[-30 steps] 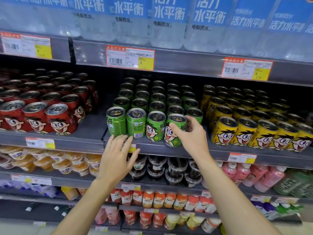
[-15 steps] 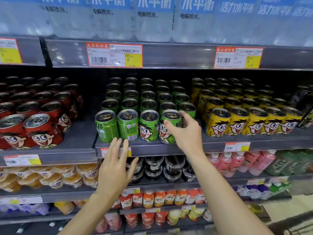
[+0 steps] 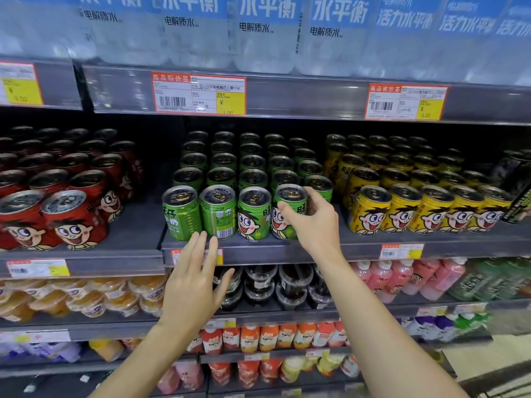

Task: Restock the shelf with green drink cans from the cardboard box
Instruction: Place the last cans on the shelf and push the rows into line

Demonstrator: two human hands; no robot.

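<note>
Four green cans [image 3: 218,212] stand in the front row of the shelf [image 3: 359,249], with more green rows running back behind them. My right hand [image 3: 314,222] is on the rightmost front can [image 3: 288,209]: my thumb lies across its printed face and my fingers curl over its right side and top rim, so this grip is holding that can, which stands upright on the shelf just beside its neighbour. My left hand [image 3: 194,285] hangs lower, in front of the shelf edge, fingers straight and spread wide, holding nothing; its fingertips reach up just below the two leftmost front cans, and I cannot tell whether they touch the edge strip. Red cans [image 3: 71,219] fill the bay to the left and yellow cans [image 3: 402,208] the bay to the right, all with the same cartoon face. Price tags [image 3: 198,93] hang on the rail above, under big bottles with blue labels [image 3: 267,27]. Below are tubs of dark jelly [image 3: 287,285], orange fruit cups [image 3: 94,297] and pink bottles [image 3: 399,277].
</note>
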